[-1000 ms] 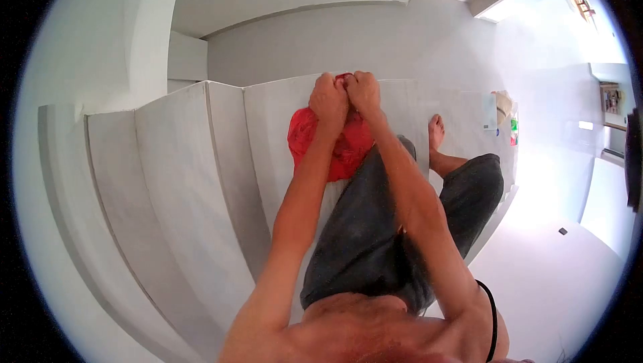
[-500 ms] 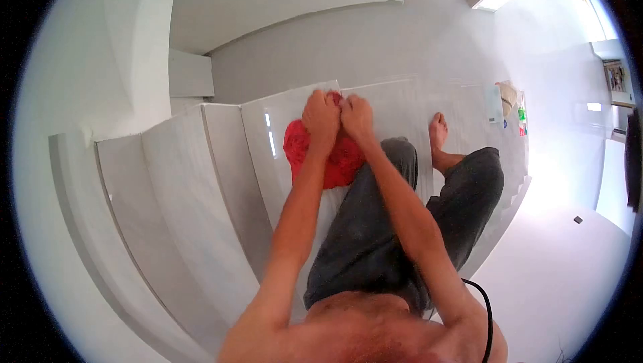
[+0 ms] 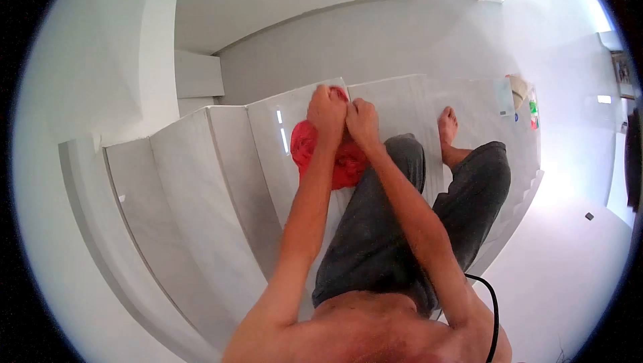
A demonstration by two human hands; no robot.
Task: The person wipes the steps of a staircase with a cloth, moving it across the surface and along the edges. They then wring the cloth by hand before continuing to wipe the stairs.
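A bunched red cloth (image 3: 347, 162) lies on the pale tiled step beside my leg, partly hidden under my forearms. My left hand (image 3: 327, 112) is closed on a part of the red cloth that shows above its fingers, near the step's edge. Right beside it, my right hand (image 3: 362, 122) has its fingers pressed together close to the same red part; what they hold, if anything, is hidden.
Pale stairs (image 3: 187, 162) run down the left side. My bare foot (image 3: 448, 127) rests on the step. At the right are a beige bag (image 3: 517, 90) and a small colourful packet (image 3: 534, 114). A black cable (image 3: 494, 303) hangs by my right arm.
The whole view has shifted slightly. More of the red cloth shows above my left hand, and my right hand has moved a little down and away from it.
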